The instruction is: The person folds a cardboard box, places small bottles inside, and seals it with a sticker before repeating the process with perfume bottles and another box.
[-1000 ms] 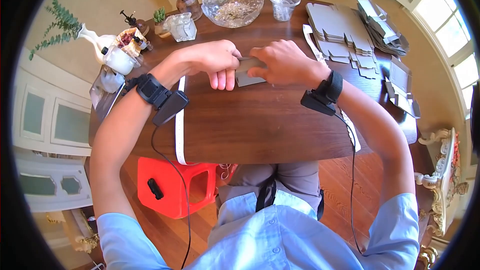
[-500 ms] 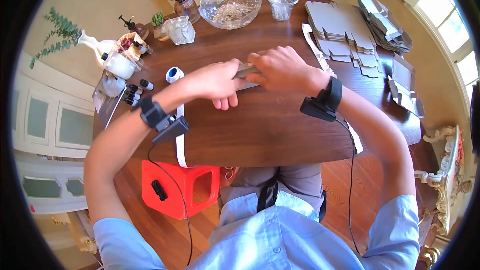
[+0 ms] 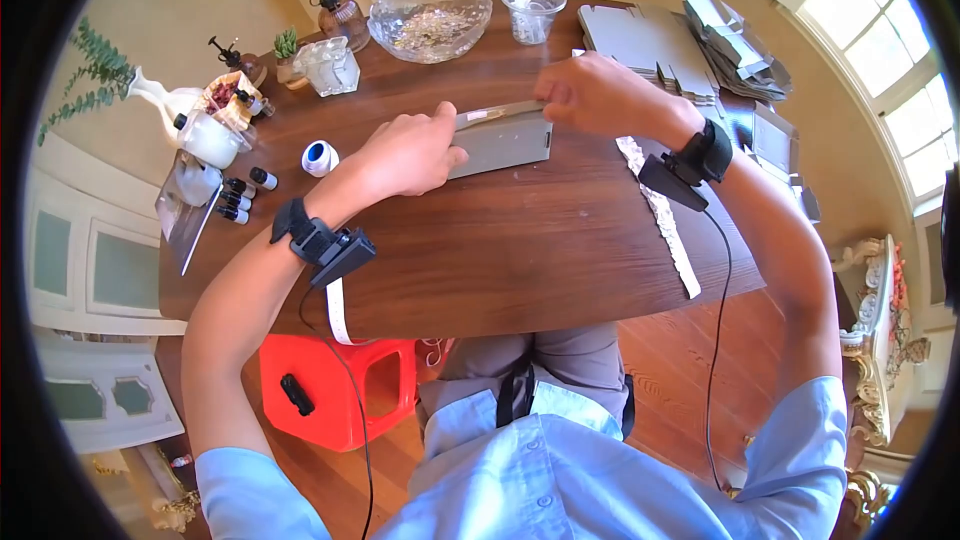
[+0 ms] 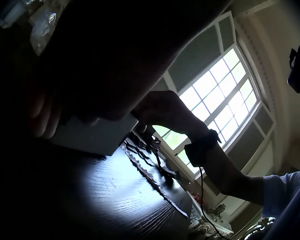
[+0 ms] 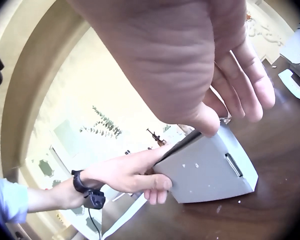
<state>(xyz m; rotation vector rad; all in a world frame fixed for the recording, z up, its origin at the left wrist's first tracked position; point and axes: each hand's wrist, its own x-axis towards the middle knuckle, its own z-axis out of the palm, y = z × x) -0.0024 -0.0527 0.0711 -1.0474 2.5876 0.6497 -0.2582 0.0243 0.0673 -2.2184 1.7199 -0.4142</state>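
Note:
A small grey cardboard box point(image 3: 502, 148) stands on the table ahead of me, its long front face towards me. My left hand point(image 3: 408, 154) grips the box's left end, thumb against the front face. At the upper right corner, my right hand point(image 3: 604, 96) pinches the top edge between thumb and index finger. The right wrist view shows that thumb right at the top edge of the box point(image 5: 210, 167), the other fingers reaching past it. A narrow slot shows near the box's end there. Along the top a small pale patch is visible in the head view.
Flat grey cardboard pieces point(image 3: 640, 40) are stacked at the back right. A crumpled white strip point(image 3: 660, 220) lies right of the box, a white tape roll point(image 3: 320, 158) left. Behind stand a glass bowl point(image 3: 430, 25) and a cup of sticks point(image 3: 532, 20); small dark bottles point(image 3: 236, 202) lie left.
My hands have moved apart. The right hand has slid rightwards to the box's right end, so more of the front face shows. The left hand keeps its hold, and the head view has shifted slightly.

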